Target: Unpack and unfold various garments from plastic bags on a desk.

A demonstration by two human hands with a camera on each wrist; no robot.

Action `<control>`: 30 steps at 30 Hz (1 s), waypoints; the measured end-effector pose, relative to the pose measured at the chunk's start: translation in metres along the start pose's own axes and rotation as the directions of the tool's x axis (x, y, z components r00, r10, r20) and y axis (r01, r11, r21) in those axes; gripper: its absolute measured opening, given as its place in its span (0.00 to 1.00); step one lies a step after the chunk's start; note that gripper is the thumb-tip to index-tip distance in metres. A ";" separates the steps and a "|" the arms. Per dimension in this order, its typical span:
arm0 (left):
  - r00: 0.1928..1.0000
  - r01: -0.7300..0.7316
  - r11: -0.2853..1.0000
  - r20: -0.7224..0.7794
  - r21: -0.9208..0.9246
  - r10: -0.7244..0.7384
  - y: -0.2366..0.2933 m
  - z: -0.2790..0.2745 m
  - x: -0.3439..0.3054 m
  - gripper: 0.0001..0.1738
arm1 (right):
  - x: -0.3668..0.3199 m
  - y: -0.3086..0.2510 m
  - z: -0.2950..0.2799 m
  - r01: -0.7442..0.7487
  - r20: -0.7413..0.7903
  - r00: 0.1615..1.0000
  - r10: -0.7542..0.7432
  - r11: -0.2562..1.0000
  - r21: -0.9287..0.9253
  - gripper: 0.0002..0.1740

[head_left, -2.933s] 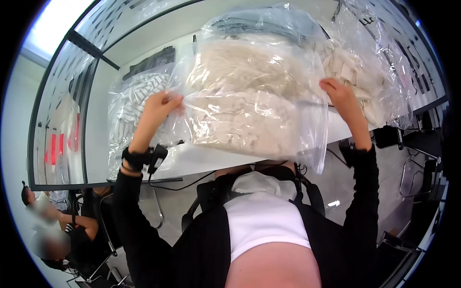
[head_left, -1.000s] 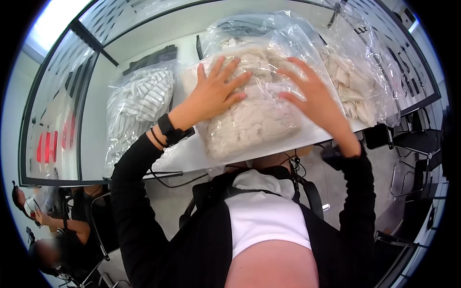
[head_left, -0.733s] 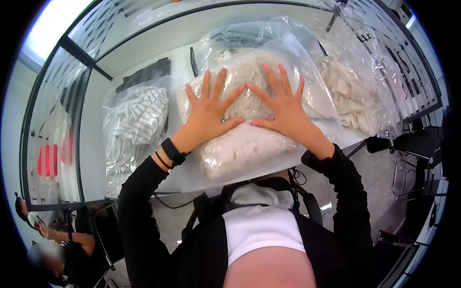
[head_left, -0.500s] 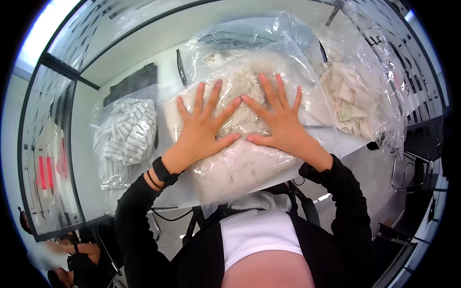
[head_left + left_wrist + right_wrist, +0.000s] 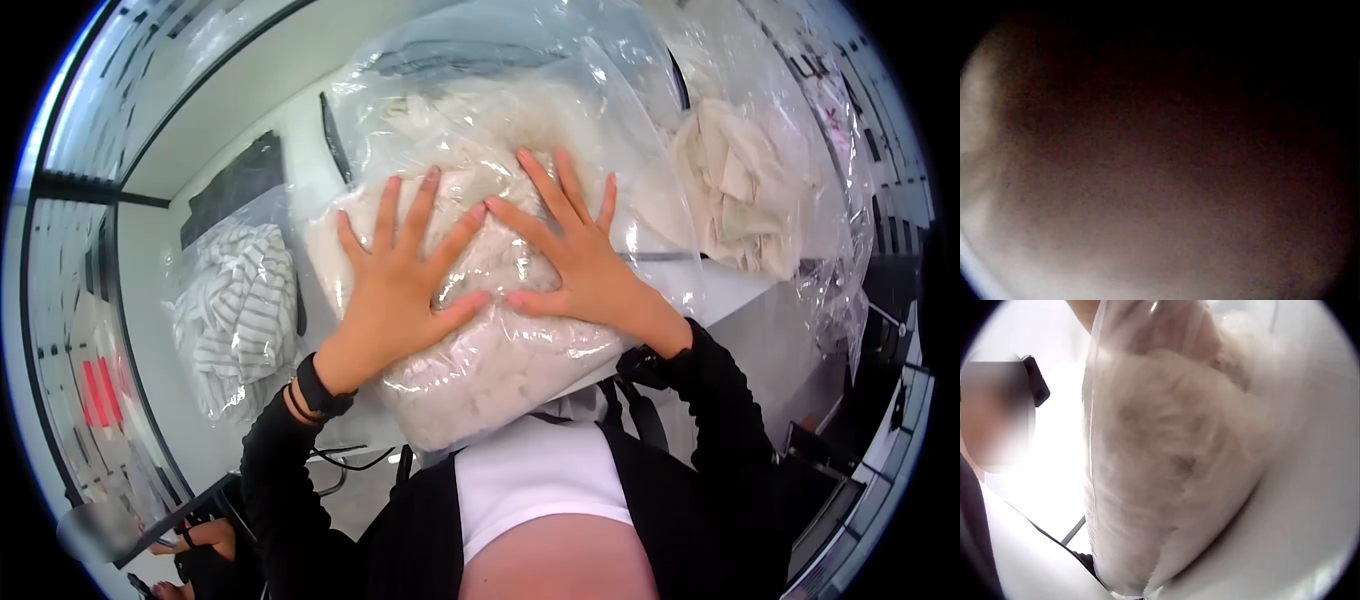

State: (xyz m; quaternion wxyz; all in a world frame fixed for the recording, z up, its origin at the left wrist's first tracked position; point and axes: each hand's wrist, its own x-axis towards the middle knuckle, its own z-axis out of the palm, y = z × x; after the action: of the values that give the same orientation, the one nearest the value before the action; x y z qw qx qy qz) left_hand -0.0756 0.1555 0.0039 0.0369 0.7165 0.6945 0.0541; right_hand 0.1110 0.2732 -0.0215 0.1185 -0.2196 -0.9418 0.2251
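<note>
A clear plastic bag of cream, fluffy-looking fabric lies at the near edge of the white table. My left hand presses flat on its left part, fingers spread. On its right part rests my right hand, also spread, the index fingertips meeting and the thumbs close together. In the right wrist view the cream fabric bulges inside the clear plastic. The left wrist view is dark and blurred, too close to show detail.
To the left lies a bag of striped clothing, with a dark folded item behind it. Beyond the hands is a bag with blue-grey fabric. A bag of cream clothing lies to the right. Another person sits at lower left.
Earlier my hands were apart at the bag's sides. They came down onto it, spread and drew together, and now press on it. The head view has shifted closer to the bag.
</note>
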 end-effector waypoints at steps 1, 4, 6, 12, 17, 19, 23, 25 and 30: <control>1.000 -0.004 1.000 0.003 -0.003 0.004 0.000 0.000 0.002 0.40 | 0.000 0.002 0.001 -0.001 -0.004 1.000 0.001 1.000 0.009 0.44; 1.000 -0.017 1.000 0.009 -0.003 0.017 -0.002 0.000 0.004 0.40 | 0.001 0.006 0.004 0.003 -0.020 1.000 -0.002 0.998 0.069 0.43; 1.000 -0.022 1.000 0.006 -0.012 0.022 -0.001 -0.001 0.005 0.39 | 0.000 0.008 0.006 0.000 -0.034 0.999 0.003 0.996 0.095 0.42; 1.000 -0.017 1.000 0.013 0.002 0.017 0.000 0.000 0.007 0.39 | 0.001 0.016 0.014 0.007 -0.032 0.999 0.003 0.955 0.297 0.37; 1.000 -0.017 1.000 0.009 0.018 0.016 0.001 0.001 0.008 0.38 | 0.003 0.019 0.020 0.026 -0.055 0.998 -0.008 0.937 0.348 0.38; 1.000 -0.015 1.000 0.008 0.021 0.015 0.001 0.001 0.008 0.38 | 0.003 0.021 0.022 0.025 -0.047 0.999 -0.008 0.929 0.368 0.38; 1.000 -0.016 0.999 0.006 0.029 0.016 0.002 0.002 0.009 0.38 | 0.004 0.024 0.027 0.032 -0.058 0.998 -0.010 0.917 0.397 0.37; 1.000 -0.020 0.999 -0.003 0.026 0.020 0.002 0.003 0.008 0.38 | 0.004 0.025 0.028 0.034 -0.066 0.998 -0.008 0.914 0.405 0.36; 0.999 -0.047 0.998 -0.017 0.031 0.047 -0.003 0.008 0.009 0.36 | 0.004 0.027 0.029 0.032 -0.058 0.998 -0.010 0.918 0.394 0.34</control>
State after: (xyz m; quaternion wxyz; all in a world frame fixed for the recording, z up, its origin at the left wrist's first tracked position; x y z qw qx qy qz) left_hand -0.0777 0.1648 -0.0042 0.0183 0.7327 0.6784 0.0505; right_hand 0.1073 0.2858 -0.0592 0.1884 -0.1870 -0.8758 0.4031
